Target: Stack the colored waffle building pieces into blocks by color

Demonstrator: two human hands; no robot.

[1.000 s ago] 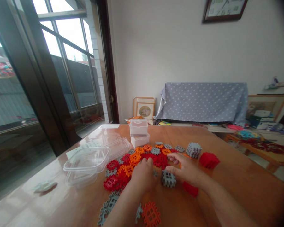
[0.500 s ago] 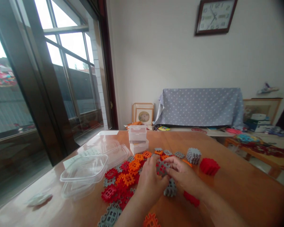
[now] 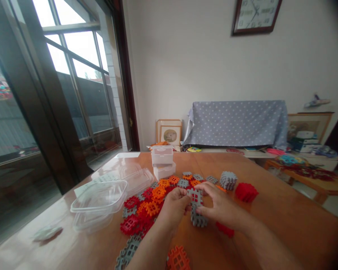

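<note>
Over the desk (image 3: 270, 195), inside its right edge, the left hand (image 3: 173, 207) and right hand (image 3: 221, 202) both pinch a gray tile (image 3: 196, 196), likely light, stiff, best gripped by its notched rim.

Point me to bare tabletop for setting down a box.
Bare tabletop lies right of the red stack, and behind the loose pieces, right of the small boxes. It is crowded around the left hand and leftward to the clear tubs.
</note>
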